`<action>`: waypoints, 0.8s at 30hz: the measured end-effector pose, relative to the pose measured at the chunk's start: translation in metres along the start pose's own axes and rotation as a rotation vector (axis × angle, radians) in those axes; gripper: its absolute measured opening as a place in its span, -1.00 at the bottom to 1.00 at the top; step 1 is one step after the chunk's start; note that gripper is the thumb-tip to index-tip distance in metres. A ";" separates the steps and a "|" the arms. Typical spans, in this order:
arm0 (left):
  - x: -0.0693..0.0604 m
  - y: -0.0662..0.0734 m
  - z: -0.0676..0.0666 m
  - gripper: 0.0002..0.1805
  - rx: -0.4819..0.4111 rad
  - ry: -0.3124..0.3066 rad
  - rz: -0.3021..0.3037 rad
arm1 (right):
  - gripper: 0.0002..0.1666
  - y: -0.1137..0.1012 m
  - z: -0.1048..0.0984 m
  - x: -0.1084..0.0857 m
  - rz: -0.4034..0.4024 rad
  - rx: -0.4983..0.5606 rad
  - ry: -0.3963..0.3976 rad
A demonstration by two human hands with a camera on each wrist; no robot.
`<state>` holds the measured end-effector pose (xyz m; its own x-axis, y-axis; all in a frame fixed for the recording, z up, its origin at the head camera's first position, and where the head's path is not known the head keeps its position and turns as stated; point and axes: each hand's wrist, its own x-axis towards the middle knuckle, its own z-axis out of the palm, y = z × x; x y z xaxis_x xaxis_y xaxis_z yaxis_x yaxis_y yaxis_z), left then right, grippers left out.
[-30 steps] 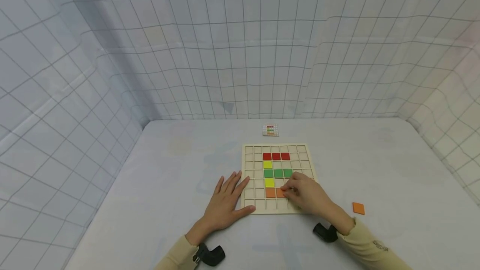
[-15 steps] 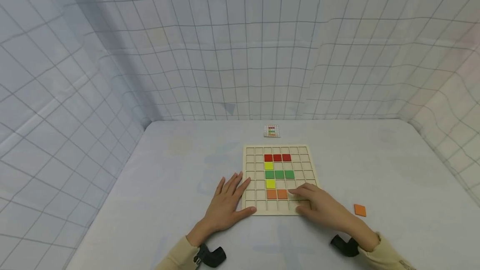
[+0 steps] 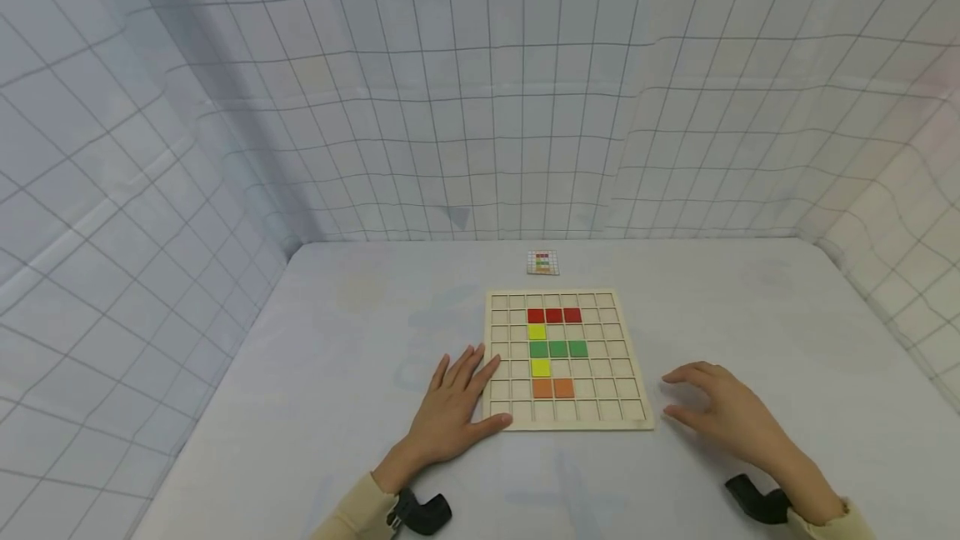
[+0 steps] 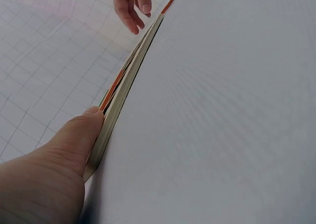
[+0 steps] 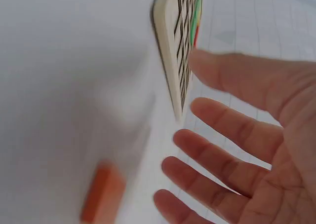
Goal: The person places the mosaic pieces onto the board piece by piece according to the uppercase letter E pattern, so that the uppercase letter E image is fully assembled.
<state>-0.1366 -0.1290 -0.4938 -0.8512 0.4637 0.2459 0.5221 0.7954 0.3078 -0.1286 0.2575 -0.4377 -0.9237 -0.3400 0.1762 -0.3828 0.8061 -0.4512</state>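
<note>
A pale wooden grid board [image 3: 628, 412] lies on the table. It bears a row of red tiles [image 3: 553, 316], two yellow tiles [image 3: 540, 367], a row of green tiles [image 3: 558, 349] and two orange tiles [image 3: 563, 388]. My left hand [image 3: 446, 417] rests on the board's left edge with fingers spread; its thumb [image 4: 79, 135] touches the near edge. To the right of the board my right hand [image 3: 738, 419] hovers over the table, fingers parted and holding nothing. Below it lies a loose orange tile [image 5: 103, 192], which the hand hides in the head view.
A small card [image 3: 543, 262] with a coloured grid pattern lies behind the board. White cloth with grid lines [image 3: 555, 123] hangs around the back and sides of the table [image 3: 352, 340]. Black wrist cameras [image 3: 423, 515] are strapped beneath both wrists.
My right hand has let go of an orange tile in the board's lower row and moved right, off the board, over the loose orange tile. The left hand stays put.
</note>
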 end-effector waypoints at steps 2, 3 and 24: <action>0.000 0.000 0.000 -0.10 0.000 -0.002 -0.001 | -0.51 0.008 -0.009 -0.005 0.053 -0.025 -0.028; 0.000 0.000 0.000 -0.11 -0.002 -0.002 -0.002 | -0.48 0.012 -0.013 -0.007 0.076 -0.033 -0.045; 0.001 -0.001 0.001 -0.10 -0.014 -0.002 -0.005 | -0.70 0.032 -0.005 -0.011 0.153 0.137 -0.091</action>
<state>-0.1375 -0.1290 -0.4945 -0.8537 0.4607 0.2430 0.5189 0.7921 0.3213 -0.1311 0.2891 -0.4498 -0.9637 -0.2663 0.0198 -0.2277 0.7807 -0.5820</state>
